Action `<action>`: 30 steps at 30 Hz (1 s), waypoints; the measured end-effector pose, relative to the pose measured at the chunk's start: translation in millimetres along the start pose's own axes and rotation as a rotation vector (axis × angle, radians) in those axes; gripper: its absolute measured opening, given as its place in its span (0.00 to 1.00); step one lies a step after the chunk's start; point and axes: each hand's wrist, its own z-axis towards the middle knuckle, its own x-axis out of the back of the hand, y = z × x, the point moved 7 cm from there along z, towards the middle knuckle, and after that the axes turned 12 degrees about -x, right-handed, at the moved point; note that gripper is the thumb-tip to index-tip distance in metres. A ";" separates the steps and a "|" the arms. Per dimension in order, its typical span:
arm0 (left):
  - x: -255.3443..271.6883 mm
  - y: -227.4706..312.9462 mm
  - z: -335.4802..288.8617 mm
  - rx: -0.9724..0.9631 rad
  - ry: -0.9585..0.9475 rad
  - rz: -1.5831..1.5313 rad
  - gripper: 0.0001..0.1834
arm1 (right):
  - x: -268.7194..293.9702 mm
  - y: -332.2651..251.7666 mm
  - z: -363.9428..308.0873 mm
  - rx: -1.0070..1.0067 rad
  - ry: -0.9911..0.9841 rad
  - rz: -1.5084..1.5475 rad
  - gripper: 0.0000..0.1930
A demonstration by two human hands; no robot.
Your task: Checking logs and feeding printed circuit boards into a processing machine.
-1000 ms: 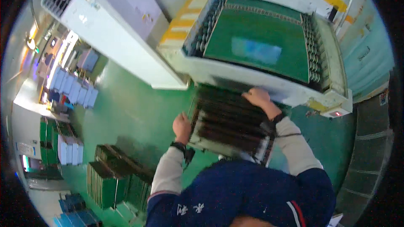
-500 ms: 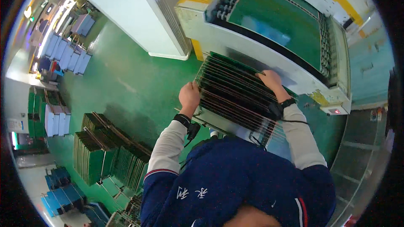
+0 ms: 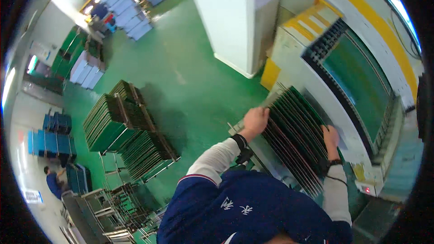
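Dark green flat panels (image 3: 294, 138) stand on edge, closely spaced, in a rack in front of me. My left hand (image 3: 256, 120) is closed at the near-left ends of the panels, with its fingertips on a panel edge. My right hand (image 3: 330, 136) is on the far right side of the row, its fingers bent over a panel edge. Which single panel each hand grips is hard to tell. A dark strap with a small device sits on each wrist.
Beyond the rack stands a pale machine (image 3: 312, 77) with a green bed and rows of rollers. A white pillar (image 3: 230, 22) rises behind. On the left, a second rack of green panels (image 3: 108, 124) stands on the green floor (image 3: 181, 63). A person (image 3: 55, 183) is at far left.
My view has swung left, so the rack and machine appear further right. Both hands stay at the panels, and the right hand sits nearer the middle of their far side.
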 end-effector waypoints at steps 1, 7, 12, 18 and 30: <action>1.9 2.2 0.7 -0.021 0.019 0.001 0.23 | -0.7 5.2 2.3 0.044 0.081 -0.022 0.23; 4.4 4.0 -1.8 -0.061 0.052 -0.028 0.23 | -8.9 14.3 9.6 0.057 0.122 -0.061 0.24; -0.5 -3.6 -0.6 -0.044 0.008 -0.066 0.22 | -13.1 10.9 9.2 0.096 0.109 0.008 0.23; 5.8 7.0 -0.7 -0.067 -0.003 -0.034 0.21 | -20.3 26.0 18.3 0.047 0.166 -0.032 0.23; -3.8 4.3 12.5 -0.134 -0.012 -0.022 0.20 | -11.9 16.7 13.7 0.024 0.111 -0.099 0.22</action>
